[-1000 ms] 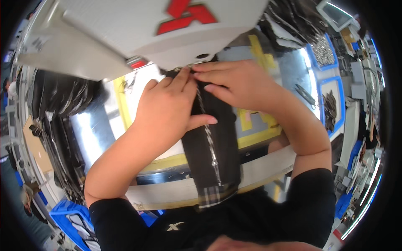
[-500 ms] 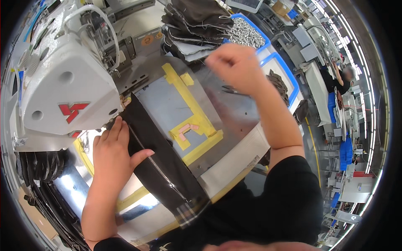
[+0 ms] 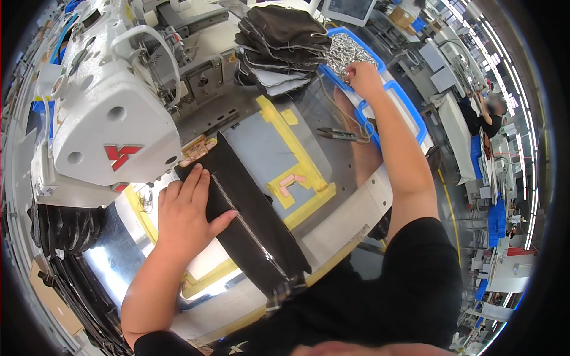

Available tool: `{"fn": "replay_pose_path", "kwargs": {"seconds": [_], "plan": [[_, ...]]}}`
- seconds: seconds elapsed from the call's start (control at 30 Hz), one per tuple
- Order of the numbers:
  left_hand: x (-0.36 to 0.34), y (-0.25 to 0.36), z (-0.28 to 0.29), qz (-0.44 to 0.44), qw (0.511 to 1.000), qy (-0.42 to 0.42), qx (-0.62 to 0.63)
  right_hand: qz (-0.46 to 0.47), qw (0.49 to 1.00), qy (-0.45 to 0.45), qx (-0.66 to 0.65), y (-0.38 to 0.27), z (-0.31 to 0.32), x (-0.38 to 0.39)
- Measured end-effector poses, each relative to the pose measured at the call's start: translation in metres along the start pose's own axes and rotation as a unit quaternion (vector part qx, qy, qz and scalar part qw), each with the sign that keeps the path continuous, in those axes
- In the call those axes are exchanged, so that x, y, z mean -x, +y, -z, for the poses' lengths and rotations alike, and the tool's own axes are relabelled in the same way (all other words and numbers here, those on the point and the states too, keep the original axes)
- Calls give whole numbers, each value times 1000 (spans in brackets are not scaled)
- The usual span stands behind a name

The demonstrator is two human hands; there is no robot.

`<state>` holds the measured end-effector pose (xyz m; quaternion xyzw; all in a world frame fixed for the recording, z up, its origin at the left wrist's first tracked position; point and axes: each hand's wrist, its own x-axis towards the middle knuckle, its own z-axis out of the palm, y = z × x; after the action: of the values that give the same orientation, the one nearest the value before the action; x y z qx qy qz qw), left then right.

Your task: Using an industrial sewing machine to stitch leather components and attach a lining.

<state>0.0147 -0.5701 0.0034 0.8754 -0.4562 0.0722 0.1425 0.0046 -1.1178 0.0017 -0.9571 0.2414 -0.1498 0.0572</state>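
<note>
My left hand point(image 3: 187, 216) lies flat on a dark fabric piece point(image 3: 261, 219), fingers spread and thumb resting beside the metal zipper point(image 3: 242, 222) that runs along it. The upper end of this fabric reaches under the head of a white sewing machine point(image 3: 113, 118). My right hand point(image 3: 363, 77) is at the near edge of a blue-rimmed bin point(image 3: 379, 58) full of small silvery metal pieces point(image 3: 344, 50). Its fingers are pinched together at the heap. Whatever is between them is too small to make out.
Dark fabric pieces are stacked point(image 3: 279, 35) beyond the metal plate. Thread snips point(image 3: 337, 134) lie near another blue-rimmed tray point(image 3: 418, 113). Yellow tape point(image 3: 306, 157) marks the plate. More dark zippered pieces point(image 3: 68, 228) hang at the left. Another person point(image 3: 490, 115) sits far right.
My right hand has moved away and to the right, from above the plate to the bin of metal pieces. My left hand stays on the fabric. The whole view has shifted slightly.
</note>
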Motion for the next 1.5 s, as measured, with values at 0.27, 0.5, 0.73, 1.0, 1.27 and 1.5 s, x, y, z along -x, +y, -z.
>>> {"fn": "replay_pose_path", "kwargs": {"seconds": [0.27,0.5,0.73,1.0,1.27,1.5], "plan": [[5,2,1,-60,996,45,48,-13,927,73,-367,-99,56,61],[1,-2,-3,-14,997,36,70,214,868,-222,-389,-239,43,126],[4,-2,-3,-18,996,37,84,402,827,-227,-320,-287,5,131],[5,1,3,18,997,3,72,435,836,-198,-269,-286,6,135],[4,6,3,16,995,-30,92,515,838,-139,-118,-286,5,135],[2,6,2,3,999,-30,21,493,852,-154,-83,-293,-17,108]]}}
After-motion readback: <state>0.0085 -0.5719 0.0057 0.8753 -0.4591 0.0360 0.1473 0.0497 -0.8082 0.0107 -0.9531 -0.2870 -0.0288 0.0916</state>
